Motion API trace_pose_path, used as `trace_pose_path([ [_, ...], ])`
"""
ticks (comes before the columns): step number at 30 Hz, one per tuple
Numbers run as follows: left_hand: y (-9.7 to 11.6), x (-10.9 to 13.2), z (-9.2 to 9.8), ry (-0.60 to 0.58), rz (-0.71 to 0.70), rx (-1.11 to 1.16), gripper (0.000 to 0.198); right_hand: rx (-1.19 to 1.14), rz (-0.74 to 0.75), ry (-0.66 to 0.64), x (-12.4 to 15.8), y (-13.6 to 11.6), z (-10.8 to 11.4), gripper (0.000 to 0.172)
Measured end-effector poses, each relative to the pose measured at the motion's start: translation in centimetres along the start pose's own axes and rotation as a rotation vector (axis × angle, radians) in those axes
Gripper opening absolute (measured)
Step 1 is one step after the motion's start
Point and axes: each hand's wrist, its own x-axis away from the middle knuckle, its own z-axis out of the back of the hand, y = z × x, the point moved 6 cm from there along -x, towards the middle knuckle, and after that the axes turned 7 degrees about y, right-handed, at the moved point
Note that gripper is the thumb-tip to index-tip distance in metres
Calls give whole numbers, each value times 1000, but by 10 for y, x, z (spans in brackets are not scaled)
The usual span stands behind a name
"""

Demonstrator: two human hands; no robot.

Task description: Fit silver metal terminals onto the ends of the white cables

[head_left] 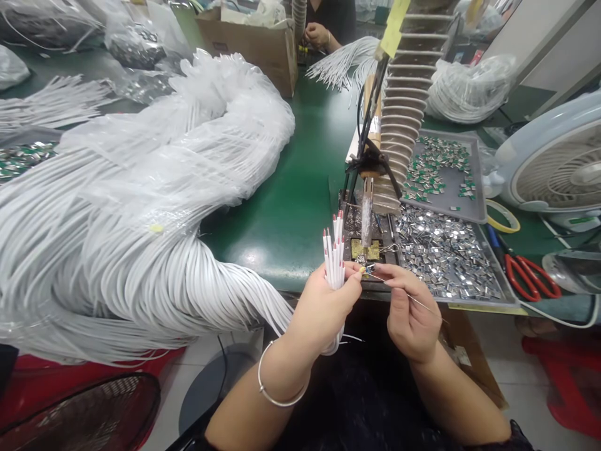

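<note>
While the left hand (323, 307) curls around cables (334, 266), the right hand (414, 316) pinches thin wire (376, 277).

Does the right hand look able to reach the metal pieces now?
Probably yes: the right hand is close to the tray, and nothing visible blocks the nearer metal pieces, though that hand holds a thin wire.

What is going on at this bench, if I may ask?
A person's left hand grips a bundle of white cables with reddish ends, while the right hand holds a thin wire. Both hands meet at a small part near a soldering iron. A tray of metal pieces lies to the right, a large heap of cables to the left.
</note>
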Motion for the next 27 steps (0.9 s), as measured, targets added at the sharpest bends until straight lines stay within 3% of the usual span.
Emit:
trace_pose_path([
  [27, 9, -8, 3, 13, -2, 28, 6, -21, 49, 53, -12, -2, -10, 24],
])
